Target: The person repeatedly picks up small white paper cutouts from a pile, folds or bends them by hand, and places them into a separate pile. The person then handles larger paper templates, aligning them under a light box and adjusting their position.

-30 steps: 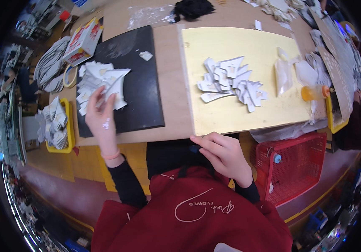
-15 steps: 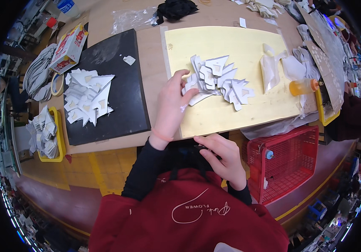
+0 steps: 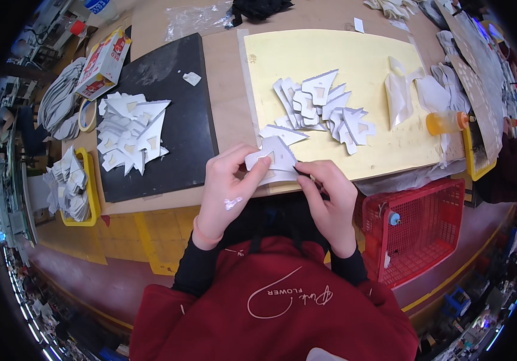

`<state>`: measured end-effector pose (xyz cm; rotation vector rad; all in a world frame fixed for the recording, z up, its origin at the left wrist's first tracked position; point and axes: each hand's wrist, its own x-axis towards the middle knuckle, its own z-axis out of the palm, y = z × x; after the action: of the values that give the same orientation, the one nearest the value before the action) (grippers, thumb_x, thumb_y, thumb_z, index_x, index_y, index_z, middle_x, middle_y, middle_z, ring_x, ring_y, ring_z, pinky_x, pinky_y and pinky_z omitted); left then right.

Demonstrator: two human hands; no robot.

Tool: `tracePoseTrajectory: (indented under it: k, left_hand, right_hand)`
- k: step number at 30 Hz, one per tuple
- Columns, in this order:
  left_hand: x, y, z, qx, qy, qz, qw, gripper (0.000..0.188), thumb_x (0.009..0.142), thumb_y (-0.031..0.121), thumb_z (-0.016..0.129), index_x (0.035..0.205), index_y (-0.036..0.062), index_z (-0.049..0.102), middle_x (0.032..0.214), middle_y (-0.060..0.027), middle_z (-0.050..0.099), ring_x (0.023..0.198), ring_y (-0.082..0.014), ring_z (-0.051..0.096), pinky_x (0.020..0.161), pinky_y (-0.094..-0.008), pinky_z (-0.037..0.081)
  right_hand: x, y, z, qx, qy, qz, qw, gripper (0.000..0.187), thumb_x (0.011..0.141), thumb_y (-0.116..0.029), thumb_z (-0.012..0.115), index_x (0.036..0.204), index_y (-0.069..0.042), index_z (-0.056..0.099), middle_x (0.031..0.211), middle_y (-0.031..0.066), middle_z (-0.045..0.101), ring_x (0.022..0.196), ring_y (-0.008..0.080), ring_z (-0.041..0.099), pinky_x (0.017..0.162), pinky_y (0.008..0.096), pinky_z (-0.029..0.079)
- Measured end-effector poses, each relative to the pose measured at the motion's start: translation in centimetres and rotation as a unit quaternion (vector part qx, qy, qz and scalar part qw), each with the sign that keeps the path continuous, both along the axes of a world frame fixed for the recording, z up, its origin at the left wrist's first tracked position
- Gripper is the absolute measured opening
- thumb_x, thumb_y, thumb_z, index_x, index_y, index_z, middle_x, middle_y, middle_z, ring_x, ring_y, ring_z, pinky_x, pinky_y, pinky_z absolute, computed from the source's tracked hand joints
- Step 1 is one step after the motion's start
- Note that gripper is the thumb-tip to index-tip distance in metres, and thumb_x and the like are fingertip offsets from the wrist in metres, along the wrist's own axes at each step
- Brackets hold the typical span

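Observation:
A white cut shoe-upper piece (image 3: 277, 155) with a small cutout is held over the near edge of the yellow sheet (image 3: 342, 54). My left hand (image 3: 225, 192) grips its left side, thumb on top and fingers beneath. At its right edge, the thumb and forefinger of my right hand (image 3: 332, 201) are pinched together. Something small and dark shows at those fingertips, too small to name. Just beyond lies a loose pile of similar white pieces (image 3: 315, 99) on the yellow sheet. Another pile of white pieces (image 3: 132, 132) rests on the black board (image 3: 180, 132) to the left.
On the right stand a bottle of orange liquid (image 3: 445, 123) and translucent plastic (image 3: 398, 96). A red crate (image 3: 418, 234) sits below the table's right side. At the left are a carton (image 3: 103, 65), a tape roll (image 3: 87, 114) and a yellow basket (image 3: 92, 192) of pieces.
My left hand has come back from the pile toward me with one white piece. My right hand has risen slightly to meet that piece's right edge. The view has shifted slightly.

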<state>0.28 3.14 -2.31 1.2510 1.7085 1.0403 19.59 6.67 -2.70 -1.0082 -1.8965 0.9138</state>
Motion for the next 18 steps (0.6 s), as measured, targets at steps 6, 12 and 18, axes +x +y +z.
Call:
tracePoseTrajectory:
  k: [6, 12, 18]
  left_hand:
    - [0.2, 1.4, -2.6, 0.192, 0.301, 0.023, 0.934, 0.023, 0.093, 0.003, 0.066, 0.114, -0.0022, 0.071, 0.111, -0.0167, 0.07, 0.095, -0.0199, 0.069, 0.081, -0.028, 0.053]
    - [0.1, -0.3, -1.2, 0.13, -0.164, 0.056, 0.976, 0.024, 0.096, 0.001, 0.065, 0.119, -0.0032, 0.067, 0.108, -0.0141, 0.071, 0.096, -0.0151, 0.068, 0.083, -0.0265, 0.054]
    - [1.0, -1.1, 1.1, 0.09, -0.22, 0.055, 0.97, 0.019, 0.094, 0.0, 0.068, 0.112, -0.0034, 0.068, 0.099, -0.0095, 0.07, 0.086, -0.0099, 0.068, 0.074, -0.023, 0.056]
  right_hand:
    - [0.4, -0.3, -0.3, -0.09, -0.01, -0.026, 0.996, 0.017, 0.089, 0.001, 0.069, 0.106, -0.003, 0.071, 0.091, 0.0092, 0.068, 0.072, 0.0169, 0.066, 0.06, 0.0265, 0.051]
    - [1.0, -1.0, -0.1, -0.062, 0.043, -0.01, 0.997, 0.017, 0.088, 0.001, 0.07, 0.105, -0.002, 0.073, 0.091, 0.0093, 0.069, 0.073, 0.0159, 0.066, 0.06, 0.0258, 0.051]
    - [0.0, -0.8, 1.3, -0.034, 0.052, 0.032, 0.998, 0.024, 0.086, 0.005, 0.07, 0.109, -0.002, 0.074, 0.091, 0.0103, 0.069, 0.076, 0.018, 0.068, 0.064, 0.0276, 0.054]
